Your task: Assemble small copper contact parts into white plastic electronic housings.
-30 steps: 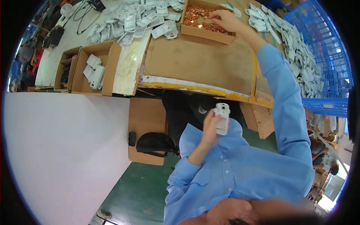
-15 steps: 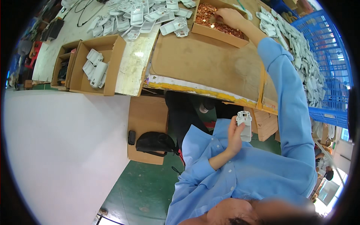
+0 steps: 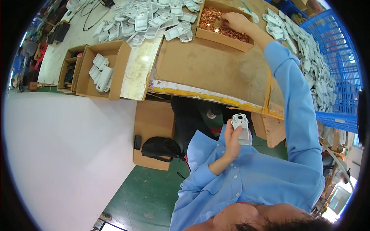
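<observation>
My left hand (image 3: pixel 232 140) holds a white plastic casing (image 3: pixel 241 130) upright in front of my blue shirt. The thumb presses on the casing's hollow inner side, and its end with small side tabs points up. My right hand (image 3: pixel 236 22) reaches far across the workbench into a shallow cardboard box (image 3: pixel 225 41). Its fingers are curled together at the small copper-coloured metal pieces (image 3: pixel 216 19) heaped inside. Whatever is between those fingertips is too small to make out.
A pile of white casings (image 3: pixel 148 19) lies left of the box. Further left, a cardboard box (image 3: pixel 122 71) holds several white casings. More white parts (image 3: pixel 314 65) are heaped at the right beside a blue plastic crate (image 3: pixel 347 69). A black bag (image 3: pixel 160 147) lies on cardboard below.
My left hand and the casing have shifted slightly left in view. My right hand remains at the copper-coloured pieces, its fingers moved only a little.
</observation>
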Available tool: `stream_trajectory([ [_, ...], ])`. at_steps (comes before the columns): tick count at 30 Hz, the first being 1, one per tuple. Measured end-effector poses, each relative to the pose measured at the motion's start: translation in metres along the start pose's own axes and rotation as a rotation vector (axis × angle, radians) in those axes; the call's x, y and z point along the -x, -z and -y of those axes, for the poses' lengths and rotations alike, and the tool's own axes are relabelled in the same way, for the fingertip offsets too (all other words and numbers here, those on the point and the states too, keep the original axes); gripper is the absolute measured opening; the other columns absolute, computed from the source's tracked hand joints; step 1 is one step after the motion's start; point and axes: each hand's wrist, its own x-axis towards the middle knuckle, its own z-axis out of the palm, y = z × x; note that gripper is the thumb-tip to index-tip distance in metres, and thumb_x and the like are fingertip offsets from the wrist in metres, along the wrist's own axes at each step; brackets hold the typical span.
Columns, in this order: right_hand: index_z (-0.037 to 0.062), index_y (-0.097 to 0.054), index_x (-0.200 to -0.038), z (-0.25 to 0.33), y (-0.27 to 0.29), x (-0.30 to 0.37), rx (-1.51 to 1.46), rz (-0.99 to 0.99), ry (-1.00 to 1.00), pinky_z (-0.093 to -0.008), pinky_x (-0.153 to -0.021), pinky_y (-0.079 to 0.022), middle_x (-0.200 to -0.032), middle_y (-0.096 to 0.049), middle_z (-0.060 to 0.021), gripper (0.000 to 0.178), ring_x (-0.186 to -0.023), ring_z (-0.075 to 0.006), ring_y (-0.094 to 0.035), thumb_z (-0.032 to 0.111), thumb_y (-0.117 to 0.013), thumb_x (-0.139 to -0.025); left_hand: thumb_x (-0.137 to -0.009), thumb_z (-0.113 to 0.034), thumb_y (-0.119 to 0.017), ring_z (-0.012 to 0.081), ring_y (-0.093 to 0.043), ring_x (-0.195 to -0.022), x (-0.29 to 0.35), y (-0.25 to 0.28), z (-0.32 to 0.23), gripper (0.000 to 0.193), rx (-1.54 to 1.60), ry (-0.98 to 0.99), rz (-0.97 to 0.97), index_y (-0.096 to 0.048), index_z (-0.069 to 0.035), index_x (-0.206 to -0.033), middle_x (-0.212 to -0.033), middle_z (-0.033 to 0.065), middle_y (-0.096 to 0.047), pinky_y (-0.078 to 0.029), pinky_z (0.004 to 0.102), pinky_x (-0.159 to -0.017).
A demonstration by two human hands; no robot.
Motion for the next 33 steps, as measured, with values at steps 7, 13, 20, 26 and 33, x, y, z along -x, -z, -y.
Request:
stream_trajectory([
  [7, 0.0038, -0.061, -0.095, -0.007, -0.012, -0.012, 0.083, -0.063, 0.131, -0.0459, -0.086, -0.050, -0.098, -0.065, -0.0168, 0.013, -0.101, -0.0351, -0.061, 0.012, -0.055, -0.086, -0.092, -0.015, -0.053, 0.0148, -0.062, -0.070, -0.004, 0.009, -0.008, 0.028, -0.069, -0.036, -0.043, -0.046, -0.006, -0.119, -0.085, 0.0090, -0.061, -0.052, 0.0273, -0.059],
  [13, 0.0024, -0.055, -0.129, 0.018, 0.024, 0.005, -0.284, -0.109, 0.159, -0.0431, -0.090, -0.047, -0.115, -0.063, -0.0225, 0.042, -0.107, -0.0373, -0.059, 0.019, -0.058, -0.091, -0.094, -0.013, -0.056, 0.0126, -0.062, -0.087, -0.010, 0.010, -0.013, 0.036, -0.112, -0.234, -0.024, -0.043, -0.007, -0.127, -0.099, 0.0052, -0.063, -0.050, 0.0257, -0.072],
  [20, 0.0007, -0.055, -0.092, 0.047, 0.018, 0.096, -0.693, -0.242, 0.236, -0.0240, -0.063, -0.038, -0.076, -0.048, -0.0013, 0.007, -0.069, -0.0092, -0.044, 0.007, -0.055, -0.095, -0.093, -0.012, -0.051, 0.0128, -0.059, -0.084, -0.009, 0.011, -0.039, 0.036, -0.511, -0.407, -0.039, -0.038, -0.005, -0.126, -0.096, 0.0055, -0.059, -0.048, 0.0275, -0.073],
  [26, 0.0006, -0.060, -0.086, 0.152, 0.046, 0.246, -0.852, -0.197, 0.338, -0.0268, -0.058, -0.042, -0.073, -0.053, -0.0059, 0.002, -0.068, -0.0132, -0.054, -0.001, -0.060, -0.085, -0.089, -0.013, -0.053, 0.0294, -0.065, -0.083, -0.004, -0.006, -0.048, 0.035, -0.861, -0.459, -0.050, -0.040, -0.005, -0.120, -0.086, 0.0157, -0.061, -0.050, 0.0385, -0.071],
  [33, 0.0054, -0.066, -0.087, 0.172, 0.053, 0.284, -0.826, -0.359, 0.247, -0.0380, -0.059, -0.047, -0.075, -0.058, -0.0106, 0.007, -0.069, -0.0299, -0.059, 0.009, -0.067, -0.081, -0.095, -0.009, -0.050, 0.0126, -0.059, -0.085, 0.008, -0.024, -0.061, 0.031, -0.875, -0.357, 0.058, -0.044, -0.003, -0.124, -0.101, 0.0066, -0.059, -0.051, 0.0276, -0.073],
])
